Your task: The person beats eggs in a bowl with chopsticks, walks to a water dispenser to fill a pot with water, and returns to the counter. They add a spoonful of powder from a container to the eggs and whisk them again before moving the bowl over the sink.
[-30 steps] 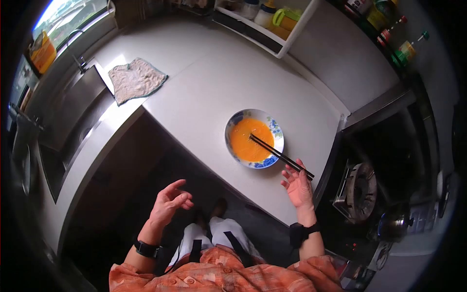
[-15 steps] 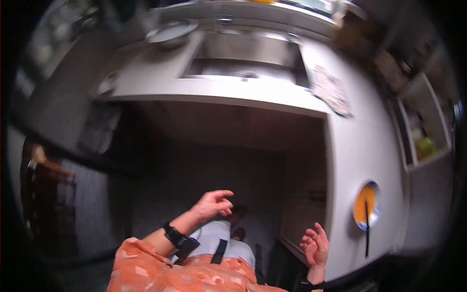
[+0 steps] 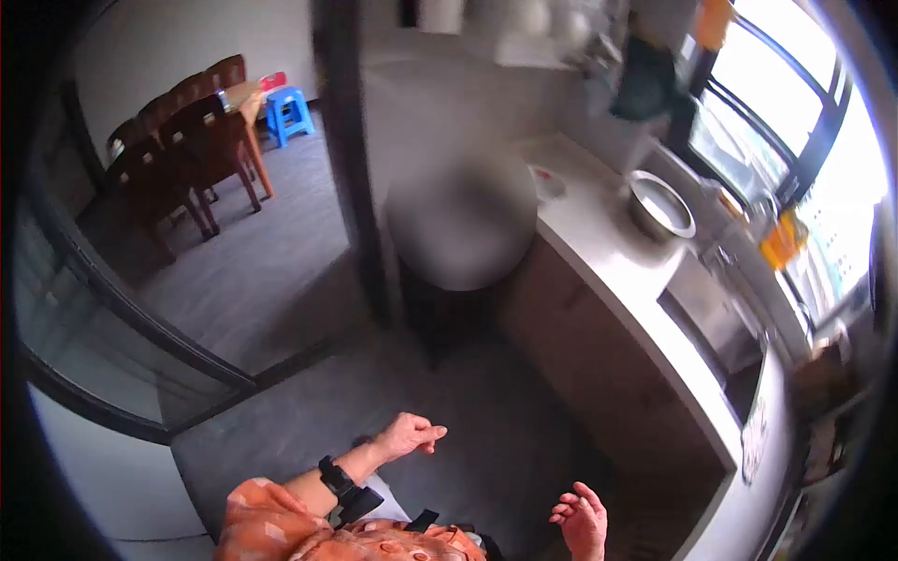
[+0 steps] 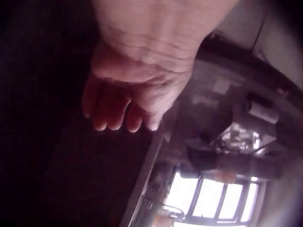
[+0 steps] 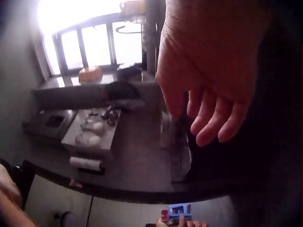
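My left hand [image 3: 409, 437] hangs over the dark floor in front of the body, fingers loosely curled with nothing in them. In the left wrist view that hand [image 4: 137, 90] shows its palm side and fingertips bent inward. Lower right in the head view, my right hand [image 3: 582, 524] is held up beside the counter's cabinet front, also holding nothing. Its fingers [image 5: 208, 118] hang relaxed in the right wrist view. Nearest to the right hand is the white counter [image 3: 645, 323], whose edge runs past it.
A large round grey surface [image 3: 463, 224] stands by the doorway post [image 3: 341, 140]. On the counter are a metal basin [image 3: 661, 208], a sink [image 3: 711, 313] and a cloth [image 3: 753, 444]. Beyond the glass door [image 3: 131, 337] stand chairs [image 3: 201, 140] and a blue stool [image 3: 288, 117].
The head view has swung left, from the counter past the sink to the doorway. The bowl of orange liquid with chopsticks has left view. My right hand has moved away from the chopsticks.
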A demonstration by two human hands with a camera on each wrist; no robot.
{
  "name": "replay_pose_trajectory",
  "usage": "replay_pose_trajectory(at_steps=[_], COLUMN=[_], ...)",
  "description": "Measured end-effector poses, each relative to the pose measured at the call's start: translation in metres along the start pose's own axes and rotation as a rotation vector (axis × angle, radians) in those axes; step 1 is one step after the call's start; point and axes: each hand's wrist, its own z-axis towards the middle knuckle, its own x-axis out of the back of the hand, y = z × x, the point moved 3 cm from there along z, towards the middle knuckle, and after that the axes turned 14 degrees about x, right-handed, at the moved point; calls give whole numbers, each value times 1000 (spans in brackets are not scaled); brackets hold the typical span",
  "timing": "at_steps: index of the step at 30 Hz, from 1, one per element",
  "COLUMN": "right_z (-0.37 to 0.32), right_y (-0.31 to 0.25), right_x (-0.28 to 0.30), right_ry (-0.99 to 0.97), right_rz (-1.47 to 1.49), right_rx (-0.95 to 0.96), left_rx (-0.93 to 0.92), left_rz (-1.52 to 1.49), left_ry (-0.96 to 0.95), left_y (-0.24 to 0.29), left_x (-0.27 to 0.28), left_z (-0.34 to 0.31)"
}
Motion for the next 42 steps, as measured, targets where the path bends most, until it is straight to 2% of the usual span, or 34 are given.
replay_pose_trajectory(at_steps=[1, 2, 3, 5, 6, 8, 10, 15, 20, 22, 24, 26, 28, 30, 34, 37, 38, 42], right_z=[22, 47, 66, 102, 121, 157, 185, 264, 349, 394, 435, 468, 497, 527, 611, 675, 697, 770], right_y=[10, 22, 34, 61, 76, 96, 112, 152, 192, 227, 274, 318, 358, 393, 456, 489, 499, 506], right_x=[-35, -75, -108, -179, -212, -274, -341, -463, -586, -636, -692, -754, -820, -893, -995, -1047, -1064, -1107], right_ry=[-33, -34, -58, -147, -210, -279, -400, -467, -602, -656, -780, -872, -973, -941, -903, -864, -802, -648], right_rz=[-74, 75, 63, 72, 105, 43, 9, -158, -299, -253, -86, -198, -233, -153, -253, -286, -325, -327], right_rx=[-30, 19, 12, -91, -121, -154, -184, -279, -329, -339, -435, -510, -574, -632, -532, -483, -485, -435], left_rx=[-11, 13, 2, -31, -43, -8, -35, -149, -134, -137, -109, -75, -66, -55, 42, 13, 20, 60], left_rz=[-35, -185, -204, -456, -473, -486, -525, -664, -684, -672, -703, -773, -846, -944, -1099, -1142, -1155, -878], left_ry=[43, 38, 53, 96, 106, 239, 281, 333, 443, 538, 627, 697, 900, 959, 1091, 1035, 1021, 869], left_y=[0, -7, -9, -11, -11, -13, -4, 19, 52, 61, 62, 54, 34, 11, -14, -11, 6, 105], left_x=[35, 71, 103, 177, 211, 273, 320, 417, 512, 562, 609, 644, 679, 712, 799, 894, 924, 1057], left_z=[-5, -8, -13, -31, -38, -53, -63, -36, -18, -24, -37, -50, -65, -73, -72, -47, -34, 23])
